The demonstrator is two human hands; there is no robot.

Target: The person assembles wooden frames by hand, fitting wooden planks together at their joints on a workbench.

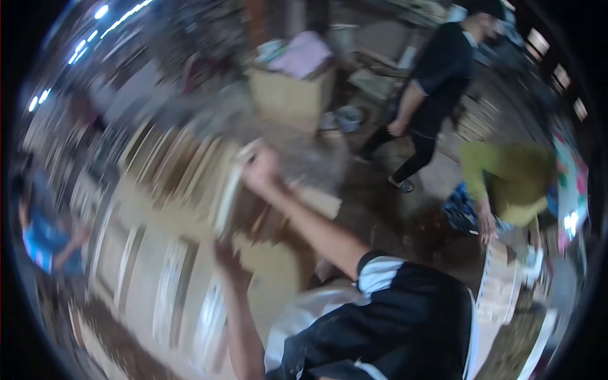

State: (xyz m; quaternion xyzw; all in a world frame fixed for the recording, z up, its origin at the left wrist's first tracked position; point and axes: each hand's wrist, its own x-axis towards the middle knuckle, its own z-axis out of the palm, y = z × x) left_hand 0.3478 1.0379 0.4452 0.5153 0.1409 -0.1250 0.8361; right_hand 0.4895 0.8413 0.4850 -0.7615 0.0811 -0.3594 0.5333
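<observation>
A pale wooden board (227, 201) stands on edge at the near end of a row of similar boards (174, 161). My right hand (258, 170) is closed around its upper end. At the lower end of the same board, my left hand (232, 263) meets it with its fingers, which are smeared by motion; its thumb sits apart. Beneath the row lies a stack of light wooden panels (145, 278) with gaps between them. Shorter brownish pieces (269, 221) lie just to the right of the held board.
A box (285, 98) with pink cloth on top stands beyond the boards, near a bucket (349, 118). One person in black (437, 82) walks at the upper right. Another in a green top (510, 180) bends over pale pieces. A person in blue (47, 244) is at the far left.
</observation>
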